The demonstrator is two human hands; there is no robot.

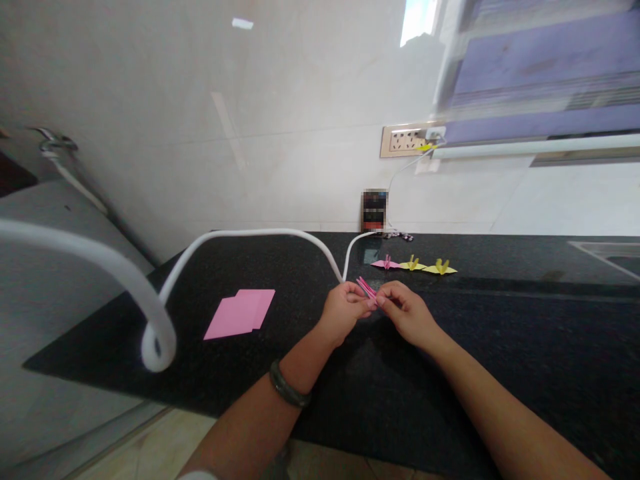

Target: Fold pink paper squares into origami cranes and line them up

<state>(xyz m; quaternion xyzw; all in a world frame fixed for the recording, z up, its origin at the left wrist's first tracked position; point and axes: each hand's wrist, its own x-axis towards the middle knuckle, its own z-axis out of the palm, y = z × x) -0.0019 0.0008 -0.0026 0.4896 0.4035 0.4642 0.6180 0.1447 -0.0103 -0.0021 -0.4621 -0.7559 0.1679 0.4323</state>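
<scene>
Between my two hands is a narrow, folded piece of pink origami paper [367,287]. My left hand [345,310] pinches it from the left, thumb and fingers together. From the right, the fingertips of my right hand [406,312] pinch its lower end. Fingers cover part of the folds. Just beyond my hands, a pink paper crane [387,263] and two yellow ones, a middle crane [413,264] and a right-hand crane [441,268], stand in a row. Flat sheets of pink paper [235,315] lie overlapping to the left.
A white hose-like cable [250,233] loops across the left and ends near my hands. Against the wall leans a blurred-out phone-like device [375,210], with a thin cord rising to the wall socket [405,140]. The black countertop [300,387] has a sink edge [607,257] at right.
</scene>
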